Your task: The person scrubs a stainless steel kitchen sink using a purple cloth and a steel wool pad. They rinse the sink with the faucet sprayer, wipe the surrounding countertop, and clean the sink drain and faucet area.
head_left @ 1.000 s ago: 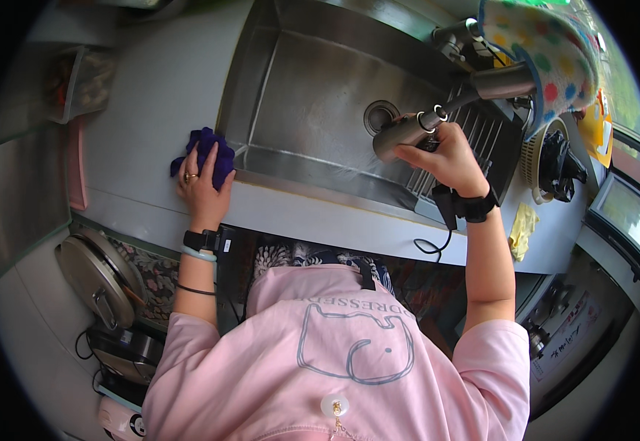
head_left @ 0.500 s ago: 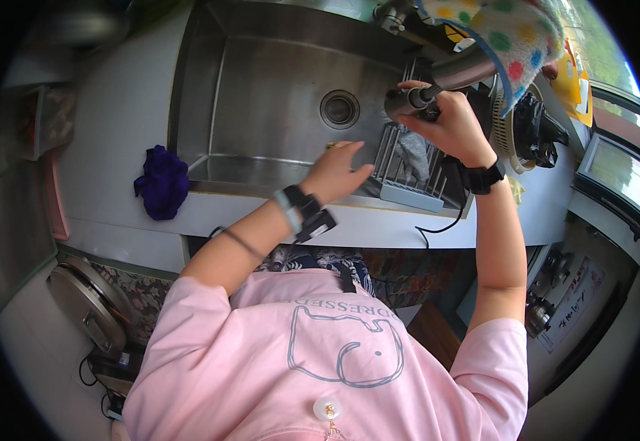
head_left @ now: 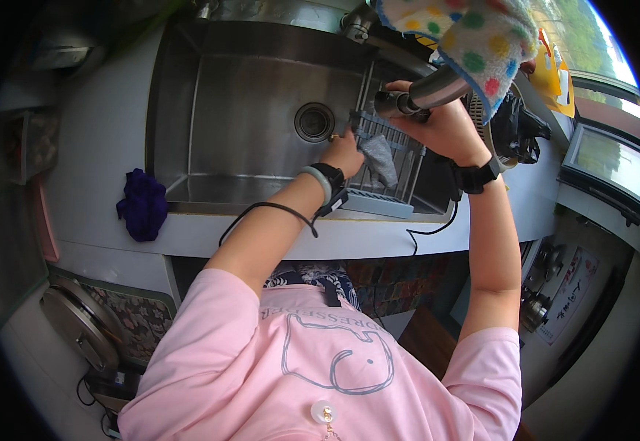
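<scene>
My right hand [head_left: 448, 132] is wrapped round the dark pull-out spray head [head_left: 392, 104] of the metal faucet [head_left: 437, 87], at the sink's right side. My left hand [head_left: 343, 156] reaches over the sink to the left side of a grey drying rack [head_left: 377, 203] with metal rods; its fingers look closed on that side, partly hidden. On the rods, just right of my left hand, lies a crumpled grey cloth [head_left: 380, 162]. No water stream can be made out.
The steel sink [head_left: 243, 110] has a round drain [head_left: 314, 121] left of the rack. A purple cloth [head_left: 142, 206] lies on the left counter. A dotted towel [head_left: 482, 51] hangs over the faucet. A black bag [head_left: 522, 128] stands at the right, and a black cable [head_left: 437, 231] crosses the front edge.
My left hand has moved right and away from me, from over the sink's front to the rack's left side. My right hand stays at the spray head. The view has shifted a little.
</scene>
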`<state>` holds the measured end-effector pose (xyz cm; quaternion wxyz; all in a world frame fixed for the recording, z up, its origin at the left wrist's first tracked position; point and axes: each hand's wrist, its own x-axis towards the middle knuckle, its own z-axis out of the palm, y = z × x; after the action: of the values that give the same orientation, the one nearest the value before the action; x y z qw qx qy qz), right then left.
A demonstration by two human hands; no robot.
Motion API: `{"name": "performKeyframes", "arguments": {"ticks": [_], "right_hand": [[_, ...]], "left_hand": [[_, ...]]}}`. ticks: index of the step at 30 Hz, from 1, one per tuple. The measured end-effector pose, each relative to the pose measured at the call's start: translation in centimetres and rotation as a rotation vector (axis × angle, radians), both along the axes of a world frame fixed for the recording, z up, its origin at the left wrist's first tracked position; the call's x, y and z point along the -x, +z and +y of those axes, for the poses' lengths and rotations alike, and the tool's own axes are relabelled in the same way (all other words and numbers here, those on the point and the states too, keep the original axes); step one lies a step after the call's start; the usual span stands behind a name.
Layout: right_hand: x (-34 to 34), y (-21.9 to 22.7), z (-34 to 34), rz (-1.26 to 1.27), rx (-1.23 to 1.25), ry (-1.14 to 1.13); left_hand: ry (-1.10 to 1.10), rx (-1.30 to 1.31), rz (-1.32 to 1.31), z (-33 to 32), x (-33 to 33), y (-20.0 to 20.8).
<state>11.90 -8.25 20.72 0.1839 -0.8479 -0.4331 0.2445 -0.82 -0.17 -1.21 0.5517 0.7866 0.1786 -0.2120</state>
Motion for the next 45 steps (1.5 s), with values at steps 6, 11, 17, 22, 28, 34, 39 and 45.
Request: {"name": "performKeyframes", "arguments": {"ticks": [6, 11, 17, 22, 28, 34, 39, 45], "right_hand": [[1.5, -0.4, 0.7, 0.155, -0.175, -0.007], [1.9, 0.2, 1.3, 0.239, -0.215, -0.040], [1.1, -0.3, 1.7, 0.107, -0.353, -0.123], [1.3, -1.7, 2.6, 0.129, -0.435, -0.148], [2.1, -2.7, 3.8, 0.216, -0.562, -0.201], [4.8, -5.1, 8.2, 0.486, -0.801, -0.403], [5.1, -5.8, 11.2, 0.493, -0.873, -0.401], [4.8, -5.3, 11.4, 0.423, -0.813, -0.418]], "left_hand": [[-0.085, -0.154, -0.053, 6.2, 2.9, 1.4], [-0.055, -0.334, 0.023, 6.0, 3.6, 2.3], [0.026, -0.363, 0.023, 9.5, 4.8, 1.6], [0.108, -0.521, 0.057, 15.6, 8.5, 1.4], [0.211, -0.641, 0.089, 21.8, 12.8, 0.8], [0.231, -0.621, 0.127, 24.3, 14.6, -0.3], [0.289, -0.598, 0.037, 23.6, 14.5, -0.3], [0.397, -0.598, -0.077, 22.2, 15.6, 0.3]]}}
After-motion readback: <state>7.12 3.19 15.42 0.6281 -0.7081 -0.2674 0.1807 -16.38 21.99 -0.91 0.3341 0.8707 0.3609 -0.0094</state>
